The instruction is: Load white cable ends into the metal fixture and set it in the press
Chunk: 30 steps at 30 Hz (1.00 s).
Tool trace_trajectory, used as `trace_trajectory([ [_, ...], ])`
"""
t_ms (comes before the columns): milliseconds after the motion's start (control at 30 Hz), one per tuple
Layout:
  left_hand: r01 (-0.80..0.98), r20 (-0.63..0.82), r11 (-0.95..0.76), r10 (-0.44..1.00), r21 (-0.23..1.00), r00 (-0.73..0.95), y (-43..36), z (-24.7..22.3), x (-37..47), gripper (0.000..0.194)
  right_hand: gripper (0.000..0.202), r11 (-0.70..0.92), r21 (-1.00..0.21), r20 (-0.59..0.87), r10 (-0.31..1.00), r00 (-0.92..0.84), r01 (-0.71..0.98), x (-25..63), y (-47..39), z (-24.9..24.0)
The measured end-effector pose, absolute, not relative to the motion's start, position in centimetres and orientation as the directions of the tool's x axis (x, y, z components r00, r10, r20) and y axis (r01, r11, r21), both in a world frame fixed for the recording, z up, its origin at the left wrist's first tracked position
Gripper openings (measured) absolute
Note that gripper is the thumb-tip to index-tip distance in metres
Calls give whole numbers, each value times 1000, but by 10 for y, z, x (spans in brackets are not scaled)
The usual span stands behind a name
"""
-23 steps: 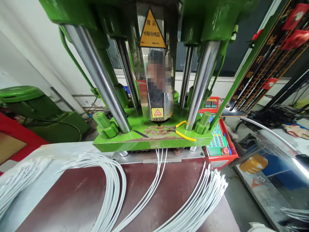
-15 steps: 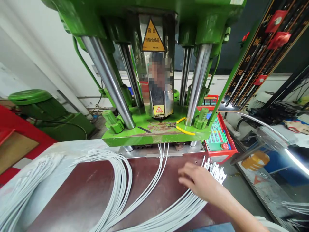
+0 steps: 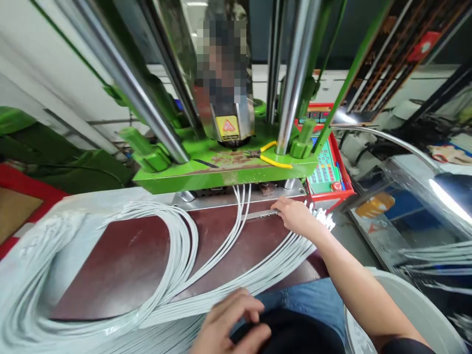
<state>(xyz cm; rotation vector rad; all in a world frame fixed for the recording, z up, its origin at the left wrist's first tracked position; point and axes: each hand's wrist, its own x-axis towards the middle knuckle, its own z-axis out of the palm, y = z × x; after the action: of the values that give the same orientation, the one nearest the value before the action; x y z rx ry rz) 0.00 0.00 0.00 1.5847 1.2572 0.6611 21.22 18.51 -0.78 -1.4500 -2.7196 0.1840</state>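
Note:
My right hand (image 3: 295, 216) is closed on the right end of a thin flat metal strip (image 3: 260, 214), which lies just in front of the press's metal base plate (image 3: 212, 197). A few white cables (image 3: 230, 238) run from under the press and pass by the strip's left end. Under my right wrist lies a thick bundle of white cables (image 3: 254, 276), its white connector ends (image 3: 322, 219) to the right. My left hand (image 3: 234, 322) hovers near my lap, slightly blurred, fingers loosely bent and apart, holding nothing.
The green press bed (image 3: 221, 172) stands ahead, with yellow-handled pliers (image 3: 275, 160) and a dark thin blade (image 3: 205, 163) on it. A looped cable bundle (image 3: 188, 236) covers the brown board's (image 3: 129, 265) left part. Right are a red control box (image 3: 332, 169) and a white bin (image 3: 409, 300).
My right hand has reached forward from above the cable bundle and taken hold of the metal strip. My left hand has come into view at the bottom. The view has tilted down.

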Motion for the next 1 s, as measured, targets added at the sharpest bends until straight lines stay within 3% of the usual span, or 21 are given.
trace_trajectory([
  [67,577,68,-222,959,786,276,14,-6,-5,14,31,545,-168,-4,833,-554,821,221,182,-6],
  [133,721,209,-342,939,602,271,28,-14,-5,18,32,521,-206,-8,846,-534,828,224,180,-2],
  [200,799,251,-390,919,457,305,39,-23,-1,21,32,481,-252,23,871,-491,840,228,175,5],
  [300,834,254,-435,896,339,364,50,-30,7,22,31,419,-359,144,908,-394,834,240,160,14],
  [467,833,267,-495,861,246,433,63,-33,13,25,26,409,-547,241,913,-331,731,275,123,15],
  [867,847,263,-517,841,125,474,79,-39,9,31,19,228,-768,75,960,-269,598,295,64,14],
  [1000,847,228,-528,834,64,503,80,-35,9,20,20,242,-796,80,951,-300,555,290,64,15],
])
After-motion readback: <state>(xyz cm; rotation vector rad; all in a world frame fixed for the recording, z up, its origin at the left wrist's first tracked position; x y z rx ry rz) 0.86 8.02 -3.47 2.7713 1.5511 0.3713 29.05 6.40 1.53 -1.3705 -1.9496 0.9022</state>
